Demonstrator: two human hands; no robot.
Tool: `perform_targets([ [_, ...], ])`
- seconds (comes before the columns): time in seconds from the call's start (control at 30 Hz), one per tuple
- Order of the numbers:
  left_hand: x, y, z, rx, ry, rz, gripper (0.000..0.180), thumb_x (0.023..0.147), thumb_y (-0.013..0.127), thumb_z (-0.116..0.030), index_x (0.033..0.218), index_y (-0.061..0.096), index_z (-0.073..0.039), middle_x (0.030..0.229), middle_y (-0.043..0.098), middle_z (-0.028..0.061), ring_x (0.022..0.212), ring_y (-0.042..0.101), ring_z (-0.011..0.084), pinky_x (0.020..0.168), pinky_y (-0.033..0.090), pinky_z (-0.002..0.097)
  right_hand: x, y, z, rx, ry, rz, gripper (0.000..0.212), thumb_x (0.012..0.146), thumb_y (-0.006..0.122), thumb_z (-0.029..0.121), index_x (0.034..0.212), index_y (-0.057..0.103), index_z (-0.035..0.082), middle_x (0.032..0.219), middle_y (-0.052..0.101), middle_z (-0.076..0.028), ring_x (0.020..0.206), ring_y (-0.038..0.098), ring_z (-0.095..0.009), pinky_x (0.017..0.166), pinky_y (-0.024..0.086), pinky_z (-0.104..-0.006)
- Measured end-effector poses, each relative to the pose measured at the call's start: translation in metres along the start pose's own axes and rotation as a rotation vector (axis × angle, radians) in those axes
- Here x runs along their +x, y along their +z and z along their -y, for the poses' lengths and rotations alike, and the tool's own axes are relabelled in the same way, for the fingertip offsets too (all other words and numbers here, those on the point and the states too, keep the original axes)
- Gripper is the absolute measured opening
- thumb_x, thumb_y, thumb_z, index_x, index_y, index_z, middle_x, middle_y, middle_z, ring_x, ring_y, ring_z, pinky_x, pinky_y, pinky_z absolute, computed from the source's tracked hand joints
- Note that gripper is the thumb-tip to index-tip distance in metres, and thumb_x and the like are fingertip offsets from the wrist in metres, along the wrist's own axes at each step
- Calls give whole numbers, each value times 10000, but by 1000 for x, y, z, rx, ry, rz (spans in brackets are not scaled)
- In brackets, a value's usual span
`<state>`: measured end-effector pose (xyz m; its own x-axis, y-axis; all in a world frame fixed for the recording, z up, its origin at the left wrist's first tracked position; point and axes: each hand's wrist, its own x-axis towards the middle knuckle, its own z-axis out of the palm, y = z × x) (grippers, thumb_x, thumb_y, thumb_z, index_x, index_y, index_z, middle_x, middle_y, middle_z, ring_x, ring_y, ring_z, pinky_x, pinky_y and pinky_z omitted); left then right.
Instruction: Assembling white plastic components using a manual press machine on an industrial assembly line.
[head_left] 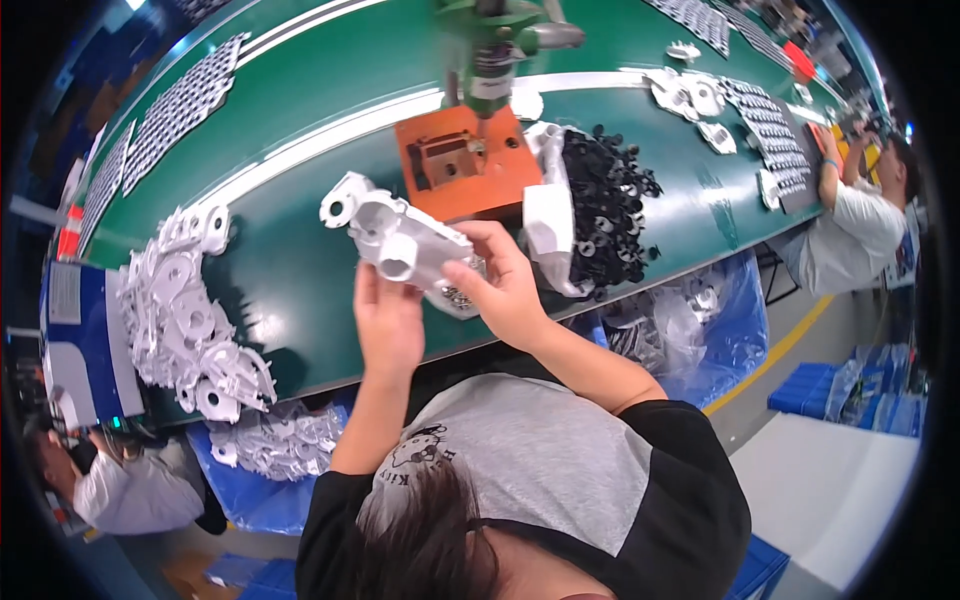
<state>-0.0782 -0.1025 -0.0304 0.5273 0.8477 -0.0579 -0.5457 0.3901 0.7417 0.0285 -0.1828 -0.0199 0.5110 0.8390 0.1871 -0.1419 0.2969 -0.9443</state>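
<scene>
You hold one smooth white housing [415,234], knobbly with short round tubes, gripped between your left hand [391,318] and right hand [503,288], just near of the blocky orange jig [496,182], with small black pieces [606,215] heaped right and ring-holed white parts [180,305] piled left on the glossy green table [312,318].

Over at the bench [290,240], the housing [424,238] sits between the worker's left hand [391,325] and right hand [508,290], just before the press block [505,165], with piled housings [190,315] off left, heaped loose parts [605,215] right, and bags of parts [742,325] below the near edge on either side.
</scene>
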Motion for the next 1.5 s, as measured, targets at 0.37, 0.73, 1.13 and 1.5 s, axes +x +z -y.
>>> perform_targets([
  [0.37, 166, 24, -45, 1330, -264, 752, 394, 888, 543, -317, 1078, 604, 23, 955, 625, 77, 856, 544, 140, 772, 435, 290, -55, -228, 35, -1536, 16, -446, 223, 811, 641, 138, 1010, 591, 49, 874, 540, -136, 639, 592, -214, 594, 472, -299],
  [0.73, 237, 72, -20, 1772, 12, 1021, 380, 769, 645, -393, 1063, 551, -173, 865, 598, 113, 781, 613, 254, 647, 472, 362, -54, -241, 28, -891, 401, -480, 117, 814, 604, 69, 857, 610, -40, 792, 605, -89, 562, 598, -132, 477, 450, -249],
  [1.13, 136, 13, 14, 1633, 790, 638, 322, 853, 525, -230, 1015, 564, 46, 1145, 539, 205, 1118, 483, 355, 974, 354, 443, -37, -225, 61, -586, 80, -521, 200, 844, 565, -8, 1028, 585, -85, 980, 641, -133, 870, 644, -197, 802, 495, -269],
  [1.5, 119, 15, 16, 1797, 773, 736, 918, 665, 729, -477, 1256, 372, 128, 1351, 341, 302, 1309, 282, 406, 1102, 226, 447, 129, -103, 31, -864, -23, 93, 199, 782, 653, 109, 929, 671, -24, 934, 688, -91, 871, 625, -152, 823, 464, -285],
])
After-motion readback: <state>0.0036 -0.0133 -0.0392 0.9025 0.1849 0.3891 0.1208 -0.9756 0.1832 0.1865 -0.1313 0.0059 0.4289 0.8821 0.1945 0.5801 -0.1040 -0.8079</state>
